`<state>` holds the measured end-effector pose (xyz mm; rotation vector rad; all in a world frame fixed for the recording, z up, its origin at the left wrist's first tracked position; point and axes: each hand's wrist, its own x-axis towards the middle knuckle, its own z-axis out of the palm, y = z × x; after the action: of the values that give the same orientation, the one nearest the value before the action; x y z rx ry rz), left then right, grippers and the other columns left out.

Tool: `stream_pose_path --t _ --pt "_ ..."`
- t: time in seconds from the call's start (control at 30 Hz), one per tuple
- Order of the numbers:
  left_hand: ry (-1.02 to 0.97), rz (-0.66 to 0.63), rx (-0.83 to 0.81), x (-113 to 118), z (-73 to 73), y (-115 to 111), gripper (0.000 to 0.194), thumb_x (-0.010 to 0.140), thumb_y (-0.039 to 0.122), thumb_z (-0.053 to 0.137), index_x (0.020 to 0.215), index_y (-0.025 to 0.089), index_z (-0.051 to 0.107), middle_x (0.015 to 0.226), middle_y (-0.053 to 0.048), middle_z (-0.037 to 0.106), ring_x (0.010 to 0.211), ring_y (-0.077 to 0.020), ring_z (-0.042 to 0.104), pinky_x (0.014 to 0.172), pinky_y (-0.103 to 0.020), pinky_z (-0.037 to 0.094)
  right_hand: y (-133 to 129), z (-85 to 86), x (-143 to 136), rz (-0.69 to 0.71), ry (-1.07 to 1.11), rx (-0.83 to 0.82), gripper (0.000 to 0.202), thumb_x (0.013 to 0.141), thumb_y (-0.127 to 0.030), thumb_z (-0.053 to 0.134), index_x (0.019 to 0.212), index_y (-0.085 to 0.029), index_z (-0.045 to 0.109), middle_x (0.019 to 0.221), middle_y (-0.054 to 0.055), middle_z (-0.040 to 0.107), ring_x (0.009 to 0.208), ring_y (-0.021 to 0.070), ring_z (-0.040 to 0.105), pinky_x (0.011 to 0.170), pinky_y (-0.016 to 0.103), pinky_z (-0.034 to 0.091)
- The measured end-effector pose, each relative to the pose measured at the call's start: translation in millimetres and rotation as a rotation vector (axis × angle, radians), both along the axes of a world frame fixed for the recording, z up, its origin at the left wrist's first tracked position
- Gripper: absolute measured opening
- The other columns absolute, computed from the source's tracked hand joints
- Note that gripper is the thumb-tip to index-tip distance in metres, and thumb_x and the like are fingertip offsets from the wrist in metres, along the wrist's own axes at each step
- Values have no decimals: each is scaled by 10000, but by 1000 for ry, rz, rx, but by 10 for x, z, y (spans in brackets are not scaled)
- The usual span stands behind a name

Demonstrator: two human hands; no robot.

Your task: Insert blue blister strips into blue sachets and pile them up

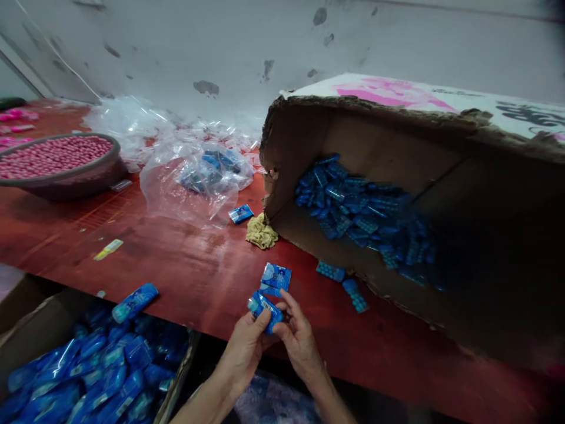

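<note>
While a basin (66, 185) of pink pieces sits far left, a lower carton (184, 362) brims with wrapped blue bundles (110, 365), and one blue pouch (135, 302) lies at the edge of the red table (185, 253). Further along, the left hand (247, 344) pinches a small blue pack (269, 307) under its thumb, just below a flat blue packet (276, 275). The right hand (300, 335) curls at the pack's other end; I can't tell whether it grips. Rightmost, a torn carton (285, 159) holds blue pieces (353, 203).
</note>
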<state>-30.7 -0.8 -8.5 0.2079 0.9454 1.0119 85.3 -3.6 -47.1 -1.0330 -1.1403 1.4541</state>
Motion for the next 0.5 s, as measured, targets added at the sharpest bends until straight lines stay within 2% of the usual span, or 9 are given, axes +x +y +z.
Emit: stream_pose_path --t 0.13,0.3,0.37,0.5 --pt "1 -26 -25 -16 41 -13 254 703 353 626 826 133 656 747 -55 692 701 -171 637 745 -328 478 53 -6 -23 26 199 -97 516 680 -445 669 1144 -270 526 874 2 607 792 156 585 743 260 460" --pt "-108 -129 45 -112 124 38 165 740 278 599 806 137 652 769 -51 692 732 -162 640 788 -317 460 64 98 -5 128 361 -132 489 698 -435 657 1128 -234 538 1015 55 611 929 196 569 878 332 402" --pt "-108 -154 52 -122 142 51 156 734 249 606 825 131 655 772 -55 694 723 -161 640 780 -313 462 58 123 9 144 385 -150 504 708 -407 659 1161 -246 508 1024 52 606 919 190 575 853 322 415" --pt "-77 -121 18 -77 132 30 189 721 244 620 866 129 657 806 -60 700 712 -156 640 764 -298 465 51 113 36 115 322 -125 585 716 -414 649 1237 -261 430 972 34 606 850 164 587 754 274 446"
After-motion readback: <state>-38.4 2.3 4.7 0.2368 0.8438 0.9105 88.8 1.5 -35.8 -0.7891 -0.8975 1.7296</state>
